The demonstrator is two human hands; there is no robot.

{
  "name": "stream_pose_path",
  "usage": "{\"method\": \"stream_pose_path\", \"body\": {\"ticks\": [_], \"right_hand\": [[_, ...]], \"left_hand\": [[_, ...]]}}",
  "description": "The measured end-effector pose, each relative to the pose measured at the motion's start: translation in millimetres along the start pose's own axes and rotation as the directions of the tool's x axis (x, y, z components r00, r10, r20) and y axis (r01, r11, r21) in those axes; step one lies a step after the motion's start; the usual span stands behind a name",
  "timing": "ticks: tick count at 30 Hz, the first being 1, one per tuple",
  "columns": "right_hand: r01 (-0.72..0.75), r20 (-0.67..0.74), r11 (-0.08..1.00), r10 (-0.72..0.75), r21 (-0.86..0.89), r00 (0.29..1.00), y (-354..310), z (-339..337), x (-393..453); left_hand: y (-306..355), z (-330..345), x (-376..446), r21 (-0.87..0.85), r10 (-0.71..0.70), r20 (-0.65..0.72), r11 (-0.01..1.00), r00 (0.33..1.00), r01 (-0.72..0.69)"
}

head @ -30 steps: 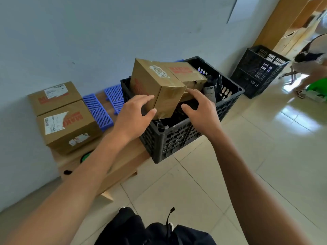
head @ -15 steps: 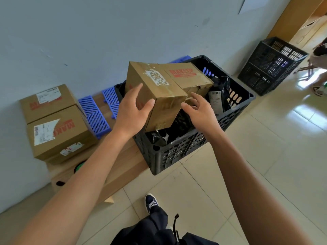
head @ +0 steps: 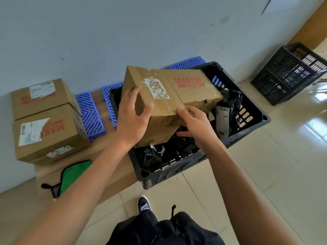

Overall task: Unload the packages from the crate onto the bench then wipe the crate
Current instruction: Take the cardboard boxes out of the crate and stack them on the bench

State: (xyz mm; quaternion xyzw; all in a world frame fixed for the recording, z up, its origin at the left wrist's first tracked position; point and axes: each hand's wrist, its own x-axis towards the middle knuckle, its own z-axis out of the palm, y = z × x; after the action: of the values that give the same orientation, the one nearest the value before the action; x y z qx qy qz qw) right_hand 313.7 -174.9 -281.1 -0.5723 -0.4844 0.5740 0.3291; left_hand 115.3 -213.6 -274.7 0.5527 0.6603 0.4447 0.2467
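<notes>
Fingers (head: 136, 91) on tilted box (head: 169, 96), long axis left-right.

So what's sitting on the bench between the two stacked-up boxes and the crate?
In the head view, blue slatted plastic panels lie on the bench between the two cardboard boxes and the black crate.

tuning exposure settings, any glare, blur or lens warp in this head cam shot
Head view: window glare blows out the glossy floor tiles at right; wide-angle warp bends the wall line and stretches both forearms; the held cardboard box is sharp, its MAKEUP print readable; the green cloth and frame edges look slightly soft.
</notes>
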Motion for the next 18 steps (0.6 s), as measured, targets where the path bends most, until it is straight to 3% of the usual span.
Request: {"method": "stream_pose_path", "body": {"ticks": [9, 18], "right_hand": [[0.177, 0.175, 0.975, -0.153, -0.134, 0.973, -12.2, -26.6, -9.1], [0.370, 0.360, 0.928, -0.332, -0.040, 0.872, -27.1, -71.6, -32.4]], "left_hand": [[26.5, 5.3, -25.4, -0.053, -0.078, -0.167, 0.996, 0.983, 0.070], [75.2, 30.6, -88.6, -0.036, -0.054, -0.403, 0.998, 0.914, 0.044]]}}
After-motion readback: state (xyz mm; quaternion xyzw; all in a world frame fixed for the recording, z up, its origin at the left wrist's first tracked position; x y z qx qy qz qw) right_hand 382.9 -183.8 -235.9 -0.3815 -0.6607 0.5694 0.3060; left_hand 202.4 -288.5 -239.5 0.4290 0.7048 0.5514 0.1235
